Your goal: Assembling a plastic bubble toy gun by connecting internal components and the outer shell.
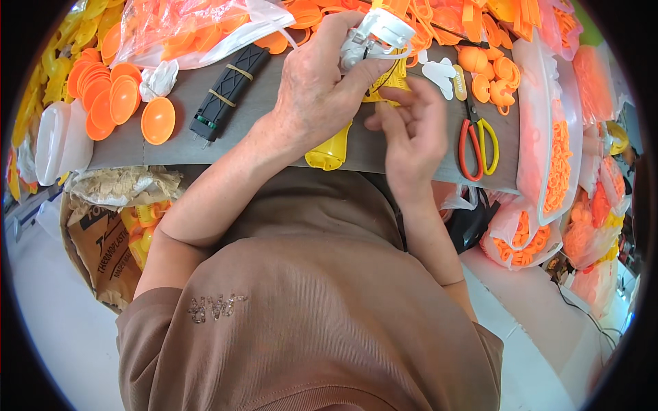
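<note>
My left hand (308, 85) is closed round a white plastic mechanism (384, 33) with an orange part at its top. A thin dark wire hangs from this mechanism. Just to the right and nearer to me is my right hand (415, 127), its fingers curled and somewhat blurred; whether they pinch anything is unclear. Behind the hands lies a yellow plastic piece (389, 83), partly covered by them. Another yellow shell-like part (330, 149) rests at the table's near edge. Scissors (478, 140) with one red and one yellow handle lie right of my right hand.
On the grey table (264, 147) lies a black plastic housing (229, 92) with rubber bands. Orange cups (158, 120) and a bag of orange parts (185, 34) fill the left and back. A translucent bin (558, 164) of orange pieces stands right. Below left is a paper sack (103, 250).
</note>
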`<state>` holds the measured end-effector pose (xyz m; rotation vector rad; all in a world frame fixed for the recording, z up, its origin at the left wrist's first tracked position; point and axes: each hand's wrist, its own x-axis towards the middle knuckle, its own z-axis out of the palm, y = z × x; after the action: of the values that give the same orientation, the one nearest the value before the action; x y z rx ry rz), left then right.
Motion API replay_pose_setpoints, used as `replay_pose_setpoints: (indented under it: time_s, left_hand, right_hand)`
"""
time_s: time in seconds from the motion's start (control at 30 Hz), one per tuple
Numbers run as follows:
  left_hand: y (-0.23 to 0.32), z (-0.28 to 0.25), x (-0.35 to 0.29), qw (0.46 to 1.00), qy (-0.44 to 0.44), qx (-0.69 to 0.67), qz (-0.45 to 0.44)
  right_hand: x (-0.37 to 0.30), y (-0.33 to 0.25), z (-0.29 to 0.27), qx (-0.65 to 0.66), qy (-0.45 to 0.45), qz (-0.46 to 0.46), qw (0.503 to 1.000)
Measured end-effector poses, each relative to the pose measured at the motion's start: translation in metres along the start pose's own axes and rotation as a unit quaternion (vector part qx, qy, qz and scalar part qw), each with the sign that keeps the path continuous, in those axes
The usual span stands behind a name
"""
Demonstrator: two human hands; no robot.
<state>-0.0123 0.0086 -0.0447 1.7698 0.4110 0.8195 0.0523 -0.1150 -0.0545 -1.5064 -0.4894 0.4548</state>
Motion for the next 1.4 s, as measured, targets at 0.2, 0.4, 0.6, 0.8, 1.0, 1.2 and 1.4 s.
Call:
replay_pose_setpoints:
  time_s: [0.2, 0.4, 0.6, 0.8, 1.0, 1.2, 1.4]
  left_hand:
    - [-0.010, 0.006, 0.002, 0.997, 0.020, 0.049, 0.059]
    - [-0.002, 0.008, 0.000, 0.993, -0.023, 0.102, 0.055]
    - [-0.001, 0.002, 0.003, 0.993, -0.035, 0.099, 0.048]
    - [-0.002, 0.002, 0.001, 0.984, -0.042, 0.141, 0.098]
    - [0.028, -0.017, 0.008, 0.959, -0.044, 0.268, 0.082]
    - [0.066, -0.023, -0.017, 0.970, -0.167, 0.128, 0.123]
    - [0.046, 0.001, -0.047, 0.903, -0.401, 0.087, 0.125]
  right_hand:
    - [-0.003, 0.005, -0.002, -0.344, -0.063, -0.315, 0.882]
    - [-0.002, 0.007, -0.007, -0.320, -0.091, -0.258, 0.907]
    - [0.004, -0.005, -0.024, -0.226, -0.135, -0.162, 0.951]
    - [0.044, -0.032, -0.021, -0.147, -0.102, -0.219, 0.959]
    - [0.057, -0.028, -0.017, 0.013, -0.142, -0.120, 0.982]
    - [0.064, -0.007, -0.024, 0.167, -0.097, -0.074, 0.978]
    - [0.066, -0.003, -0.026, 0.252, -0.129, -0.039, 0.958]
